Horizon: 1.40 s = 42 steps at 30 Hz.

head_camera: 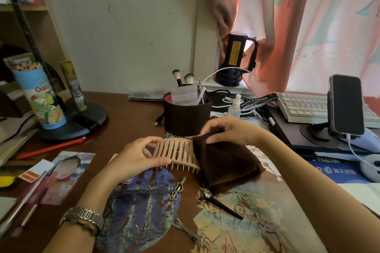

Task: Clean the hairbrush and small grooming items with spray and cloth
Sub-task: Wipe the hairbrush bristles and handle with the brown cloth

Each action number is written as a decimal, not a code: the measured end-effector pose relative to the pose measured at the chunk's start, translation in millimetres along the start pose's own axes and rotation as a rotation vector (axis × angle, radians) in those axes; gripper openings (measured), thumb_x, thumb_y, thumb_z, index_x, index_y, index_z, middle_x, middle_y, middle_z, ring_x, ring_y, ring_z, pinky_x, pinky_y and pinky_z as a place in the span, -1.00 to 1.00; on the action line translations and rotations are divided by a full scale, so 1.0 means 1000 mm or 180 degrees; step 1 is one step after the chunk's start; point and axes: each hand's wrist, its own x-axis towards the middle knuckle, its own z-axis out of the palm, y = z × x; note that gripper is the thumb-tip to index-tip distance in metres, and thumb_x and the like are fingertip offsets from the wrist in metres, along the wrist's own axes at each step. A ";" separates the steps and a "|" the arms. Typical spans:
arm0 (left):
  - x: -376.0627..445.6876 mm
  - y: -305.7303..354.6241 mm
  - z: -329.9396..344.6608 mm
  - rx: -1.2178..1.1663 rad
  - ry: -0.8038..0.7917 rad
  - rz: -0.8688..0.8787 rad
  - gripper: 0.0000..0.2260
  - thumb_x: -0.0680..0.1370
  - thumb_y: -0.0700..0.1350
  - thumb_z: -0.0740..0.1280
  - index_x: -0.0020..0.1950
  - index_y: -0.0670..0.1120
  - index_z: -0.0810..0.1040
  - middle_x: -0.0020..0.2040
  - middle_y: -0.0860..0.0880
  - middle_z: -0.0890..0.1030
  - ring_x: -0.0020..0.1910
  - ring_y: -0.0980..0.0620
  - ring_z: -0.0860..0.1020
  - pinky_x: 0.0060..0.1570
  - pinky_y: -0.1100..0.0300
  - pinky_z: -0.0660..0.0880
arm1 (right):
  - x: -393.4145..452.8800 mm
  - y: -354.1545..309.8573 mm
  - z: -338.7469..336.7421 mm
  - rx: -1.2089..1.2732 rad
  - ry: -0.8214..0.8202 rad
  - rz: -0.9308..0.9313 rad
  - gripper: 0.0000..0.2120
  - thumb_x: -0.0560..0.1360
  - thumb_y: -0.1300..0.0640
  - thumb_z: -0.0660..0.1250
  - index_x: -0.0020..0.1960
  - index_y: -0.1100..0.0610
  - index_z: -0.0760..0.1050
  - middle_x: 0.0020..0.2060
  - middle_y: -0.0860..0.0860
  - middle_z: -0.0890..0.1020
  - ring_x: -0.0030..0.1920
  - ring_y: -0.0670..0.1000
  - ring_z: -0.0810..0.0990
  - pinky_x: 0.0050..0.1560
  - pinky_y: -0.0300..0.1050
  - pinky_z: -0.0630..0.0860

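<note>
My left hand [135, 156] grips the left end of a pink vented hairbrush [176, 153] held just above the desk, its pins pointing down. My right hand [228, 129] presses a folded dark brown cloth [224, 166] against the brush's right end, and the cloth hides that end. A small clear spray bottle [235, 107] stands behind my right hand. On the desk in front lie a heart-shaped metal hair clip [176, 190], a black pointed hair stick [222, 205] and thin silver hair clips [189, 233].
A dark round organiser [186, 117] with makeup brushes stands behind the hairbrush. A lamp base [82, 121] and a pencil tube [41, 96] sit at left, photos [61, 176] at front left. A phone on a stand [346, 104], a keyboard [304, 107] and cables crowd the right.
</note>
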 end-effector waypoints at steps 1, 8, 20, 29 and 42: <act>0.000 0.000 0.000 0.0016 0.0011 0.0004 -0.30 0.18 0.35 0.41 0.27 0.20 0.36 0.08 0.24 0.45 -0.10 0.16 0.56 -0.21 0.34 0.47 | 0.005 -0.002 0.002 -0.0032 -0.0057 -0.0028 -0.80 0.49 0.29 0.34 0.03 0.03 0.55 -0.03 -0.03 0.62 0.00 -0.15 0.58 0.07 -0.31 0.45; 0.002 -0.004 0.002 -0.0006 0.0096 0.0028 -0.41 0.32 0.16 0.49 0.30 0.17 0.40 0.14 0.17 0.46 -0.07 0.14 0.55 -0.10 0.26 0.52 | 0.034 -0.012 0.019 -0.0113 -0.0043 -0.0084 -0.78 0.49 0.27 0.35 0.05 0.02 0.57 0.02 -0.04 0.60 0.06 -0.12 0.55 0.21 -0.07 0.45; 0.006 -0.011 0.001 0.0026 -0.0034 -0.0010 -0.28 0.18 0.35 0.44 0.29 0.23 0.37 0.15 0.17 0.46 -0.04 0.15 0.55 -0.03 0.17 0.56 | 0.020 -0.010 0.038 -0.0576 0.0728 -0.0170 -0.75 0.44 0.11 0.42 0.11 -0.03 0.55 0.07 -0.10 0.47 0.12 -0.15 0.45 0.21 -0.15 0.42; 0.003 -0.010 -0.004 -0.0281 -0.0226 -0.0102 -0.36 0.36 0.14 0.46 0.39 0.17 0.32 0.10 0.26 0.44 -0.01 0.13 0.56 -0.05 0.22 0.55 | -0.031 0.008 0.057 -0.0732 0.0601 -0.0400 -0.64 0.56 -0.02 0.25 0.35 -0.10 0.42 0.37 -0.21 0.38 0.39 -0.26 0.28 0.42 -0.23 0.20; 0.003 -0.014 -0.006 -0.0646 -0.0171 -0.0065 -0.33 0.35 0.01 0.50 0.41 0.13 0.31 0.16 0.16 0.46 0.01 0.09 0.57 -0.03 0.23 0.55 | -0.016 -0.001 0.079 -0.1160 0.0139 -0.0164 -0.50 0.52 -0.35 -0.03 0.43 -0.29 0.17 0.48 -0.32 0.08 0.49 -0.24 -0.20 0.51 0.07 -0.10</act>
